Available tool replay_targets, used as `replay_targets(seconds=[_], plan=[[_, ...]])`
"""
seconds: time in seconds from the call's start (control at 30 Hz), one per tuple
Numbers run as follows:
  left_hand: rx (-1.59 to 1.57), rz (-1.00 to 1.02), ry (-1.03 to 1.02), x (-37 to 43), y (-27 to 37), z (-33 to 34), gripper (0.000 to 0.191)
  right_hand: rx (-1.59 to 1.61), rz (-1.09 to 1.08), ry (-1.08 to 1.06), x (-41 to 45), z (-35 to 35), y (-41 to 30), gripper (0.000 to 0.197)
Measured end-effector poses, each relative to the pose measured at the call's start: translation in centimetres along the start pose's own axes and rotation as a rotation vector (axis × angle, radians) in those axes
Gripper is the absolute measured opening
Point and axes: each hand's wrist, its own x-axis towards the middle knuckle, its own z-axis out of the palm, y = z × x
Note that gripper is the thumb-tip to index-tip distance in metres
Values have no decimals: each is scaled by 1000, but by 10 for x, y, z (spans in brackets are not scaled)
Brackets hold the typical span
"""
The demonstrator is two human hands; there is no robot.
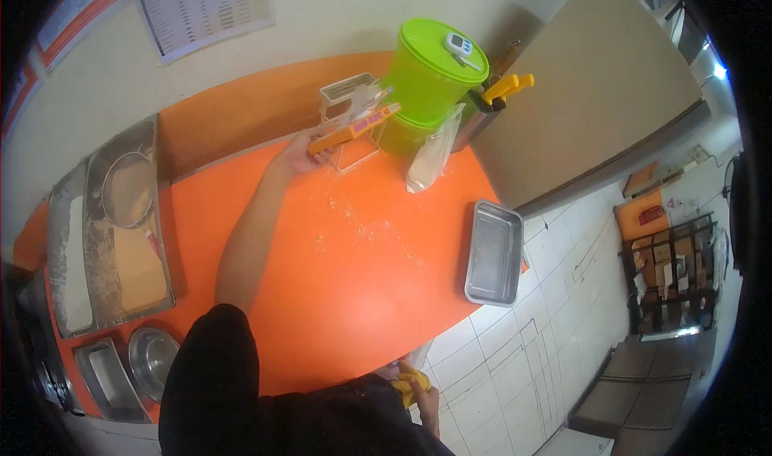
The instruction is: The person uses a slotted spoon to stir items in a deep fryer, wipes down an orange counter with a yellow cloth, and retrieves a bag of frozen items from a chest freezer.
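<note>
My left hand (304, 153) reaches over the far side of the orange table (338, 311) and holds a narrow orange box (356, 129) with printing on it. The box is tilted in front of a white wire rack (348, 88), which holds clear plastic packaging. Below the table's near edge, beside my dark clothing, my right hand (427, 399) grips a yellow cloth (413, 382). Clear plastic shows next to the cloth. Crumbs and a pale powder are scattered on the table in front of the rack.
Green lidded tubs (431, 64) with a digital timer (458, 44) on top stand beside a knife holder (476, 118) and a bag of pale powder (434, 154). An empty metal pan (494, 254) sits by the right edge. Left are trays (173, 275), a sieve (128, 190) and a metal bowl (154, 359).
</note>
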Motion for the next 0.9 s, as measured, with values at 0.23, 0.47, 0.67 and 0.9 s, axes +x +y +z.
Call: replay_targets(seconds=[0.23, 0.47, 0.67, 0.9], plan=[[-278, -325, -72, 10, 20, -16, 37, -77, 89, 2, -2, -5, -16, 46], [-217, -296, 25, 43, 13, -22, 36, -61, -5, 22, 3, -6, 3, 46], [-162, -225, -15, 59, 12, -43, 39, -88, 41, 19, 2, 6, 13, 45], [452, 663, 512, 50, -49, -63, 53, -122, 80, 39, -6, 6, 14, 47]])
